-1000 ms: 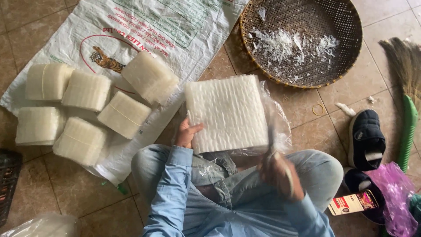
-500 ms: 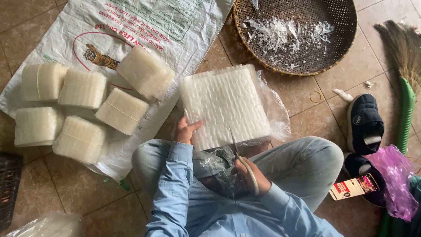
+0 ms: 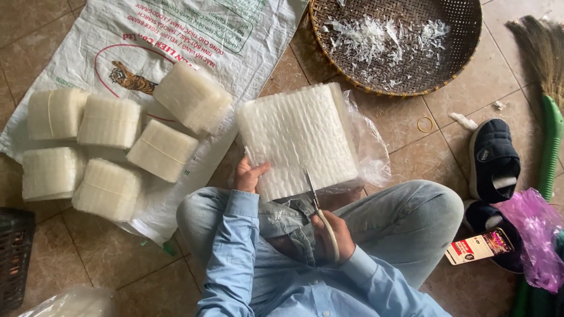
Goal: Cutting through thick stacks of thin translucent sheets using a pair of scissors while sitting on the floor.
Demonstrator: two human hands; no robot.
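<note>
You sit on the floor (image 3: 176,276) with your knees bent, and your two arms in light blue sleeves reach forward from the bottom of the frame.

Your left hand (image 3: 249,175) is in the middle, a little left. Its fingers curl around the lower left edge of a big white block (image 3: 296,138) of thin stacked sheets, and the thumb lies on top. The block sits in the middle of the frame, tipped up on your lap, with a clear plastic bag (image 3: 370,147) loose around its right side.

Your right hand (image 3: 332,235) is lower, near the bottom middle. It is closed around the handles of a pair of scissors (image 3: 317,214). The blades point up and touch the bottom edge of the block. You cannot tell if the blades are apart or together.

On the left, six smaller white blocks (image 3: 111,147) lie on a white sack (image 3: 235,41). At the upper right is a round woven tray (image 3: 452,58) with white scraps in it. At the right edge are a dark shoe (image 3: 493,158), a broom (image 3: 546,105) and a pink bag (image 3: 531,235).
</note>
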